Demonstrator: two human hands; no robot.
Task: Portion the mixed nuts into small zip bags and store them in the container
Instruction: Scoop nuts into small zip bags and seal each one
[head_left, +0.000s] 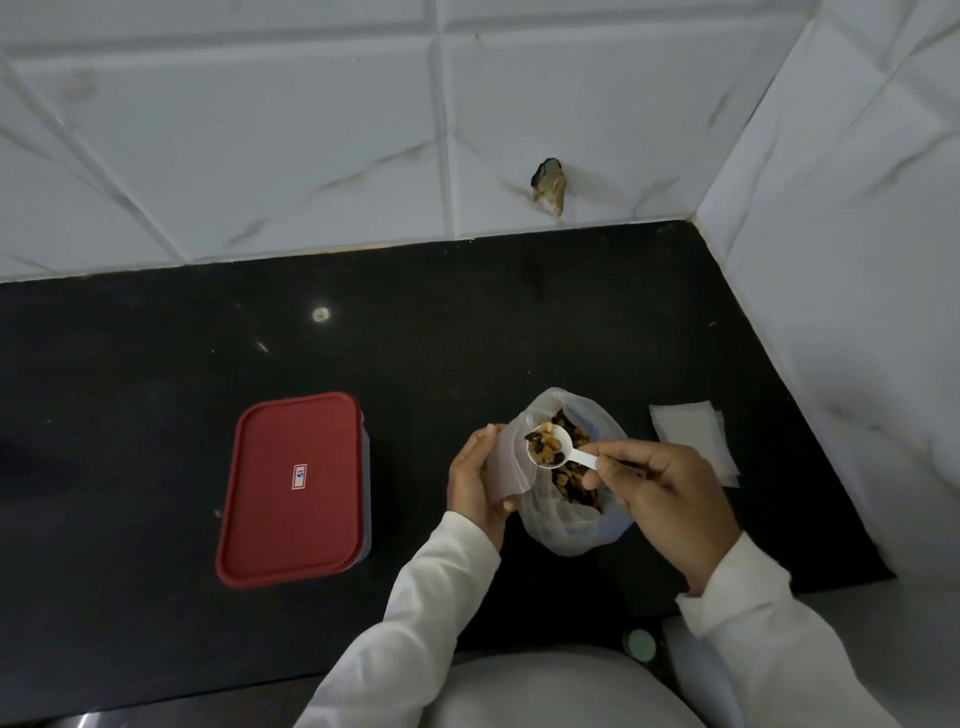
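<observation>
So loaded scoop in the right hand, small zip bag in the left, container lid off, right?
No, the head view shows the red lid on the container. The right hand does hold the loaded scoop and the left hand the small zip bag.

Head camera looks steeply down, apparently close, onto the counter (467, 322).

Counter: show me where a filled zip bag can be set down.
Bare counter runs between the tiled wall and everything else, and between the red-lidded container and the left hand. Crowded: nut bag, right hand, empty zip bags.
</observation>
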